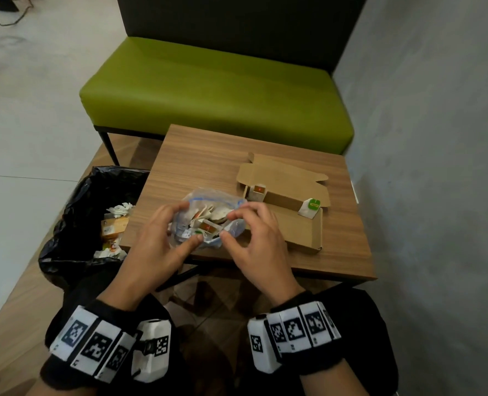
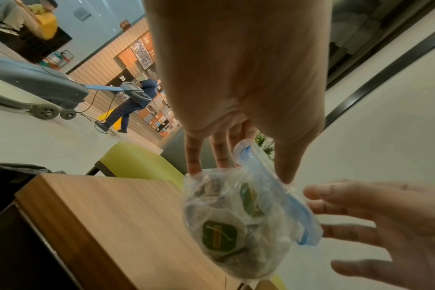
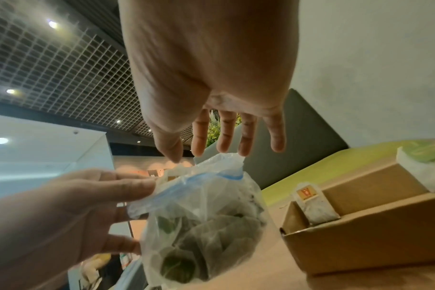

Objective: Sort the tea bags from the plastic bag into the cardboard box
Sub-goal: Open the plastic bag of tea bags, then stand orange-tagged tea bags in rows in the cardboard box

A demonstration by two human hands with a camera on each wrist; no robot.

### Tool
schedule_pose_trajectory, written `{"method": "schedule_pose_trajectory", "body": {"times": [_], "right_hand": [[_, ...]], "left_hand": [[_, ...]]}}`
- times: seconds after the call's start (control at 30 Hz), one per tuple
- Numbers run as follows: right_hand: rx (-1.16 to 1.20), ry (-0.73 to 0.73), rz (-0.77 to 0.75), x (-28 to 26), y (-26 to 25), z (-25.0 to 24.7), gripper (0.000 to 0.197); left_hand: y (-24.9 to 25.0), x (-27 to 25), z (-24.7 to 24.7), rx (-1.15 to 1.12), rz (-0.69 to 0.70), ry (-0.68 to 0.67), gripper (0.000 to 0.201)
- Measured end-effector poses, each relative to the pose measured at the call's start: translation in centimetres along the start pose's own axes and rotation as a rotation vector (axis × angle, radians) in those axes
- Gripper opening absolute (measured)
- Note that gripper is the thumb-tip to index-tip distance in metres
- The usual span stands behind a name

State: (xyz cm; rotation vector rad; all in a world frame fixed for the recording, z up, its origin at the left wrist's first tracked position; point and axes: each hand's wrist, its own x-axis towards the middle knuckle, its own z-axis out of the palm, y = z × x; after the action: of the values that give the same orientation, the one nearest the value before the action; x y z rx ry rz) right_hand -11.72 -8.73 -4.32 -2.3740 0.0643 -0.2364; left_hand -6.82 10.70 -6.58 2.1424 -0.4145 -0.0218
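Note:
A clear plastic bag (image 1: 208, 221) with a blue zip strip stands on the wooden table (image 1: 202, 155), holding several tea bags with green and orange tags. My left hand (image 1: 190, 224) grips the bag's left rim between thumb and fingers (image 2: 194, 166). My right hand (image 1: 228, 225) hovers at the right rim with loosely spread fingers (image 3: 224, 141); it holds nothing. The open cardboard box (image 1: 302, 232) lies just to the right. An orange-tagged tea bag (image 1: 258, 191) stands at its left end and a green-tagged tea bag (image 1: 311, 207) at its right end.
A bin lined with a black bag (image 1: 74, 212) and holding rubbish stands against the table's left side. A green bench (image 1: 217, 90) lies behind the table and a grey wall (image 1: 437, 167) to the right. Far off, a person (image 2: 134, 102) pushes a floor machine.

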Motion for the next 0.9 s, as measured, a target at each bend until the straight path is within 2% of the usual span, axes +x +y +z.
{"method": "schedule_pose_trajectory", "body": {"times": [0.2,0.3,0.4,0.47,0.63,0.9], "right_hand": [[0.023,0.019,0.037,1.2,-0.7,0.7,0.023],[-0.089,-0.016,0.217,1.9,0.0,0.2,0.030],[-0.338,-0.083,0.408,2.8,1.9,0.3,0.039],[-0.454,-0.119,0.472,3.2,3.3,0.9,0.035],[-0.556,-0.149,0.501,3.1,5.5,1.9,0.018],[-0.537,-0.091,0.546,1.7,7.1,1.2,0.014]], "left_hand": [[-1.0,0.1,-0.9,-0.018,-0.014,0.078,0.056],[-1.6,0.4,-1.2,-0.023,-0.041,0.129,0.056],[-2.1,0.8,-0.8,0.007,-0.088,0.183,0.058],[-2.0,1.0,0.2,0.025,-0.107,0.203,0.059],[-1.2,1.5,3.0,0.038,-0.155,0.168,0.062],[-1.3,1.5,5.1,0.097,-0.208,0.101,0.066]]}}
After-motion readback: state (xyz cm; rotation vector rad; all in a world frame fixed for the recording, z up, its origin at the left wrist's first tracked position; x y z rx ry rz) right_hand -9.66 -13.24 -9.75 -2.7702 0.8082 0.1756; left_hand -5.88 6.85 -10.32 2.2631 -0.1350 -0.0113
